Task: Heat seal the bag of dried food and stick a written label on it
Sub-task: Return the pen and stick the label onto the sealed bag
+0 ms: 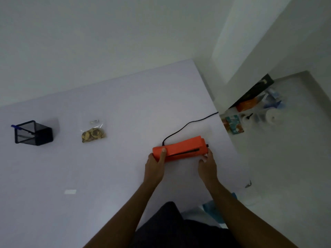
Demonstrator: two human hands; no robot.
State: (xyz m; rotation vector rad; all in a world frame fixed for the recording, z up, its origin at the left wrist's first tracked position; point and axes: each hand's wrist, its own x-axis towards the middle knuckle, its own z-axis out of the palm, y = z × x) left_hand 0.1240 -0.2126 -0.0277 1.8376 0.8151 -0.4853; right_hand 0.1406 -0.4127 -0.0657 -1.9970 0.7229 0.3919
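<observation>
- step in hand: both hands grip the orange heat sealer [180, 148] by its ends, left hand [155, 165] clamped on the left end, right hand [207, 163] on the right, apparently positioning it.
- the bag of dried food [93, 134] lies unsealed-looking, well apart to the left on the surface [107, 167].
- next: fetch the bag and feed its open edge into the sealer.

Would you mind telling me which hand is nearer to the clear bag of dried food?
Left. The left hand grips the orange heat sealer's near end, on the clear bag of dried food's side; the right hand holds the far end, farther away.
</observation>
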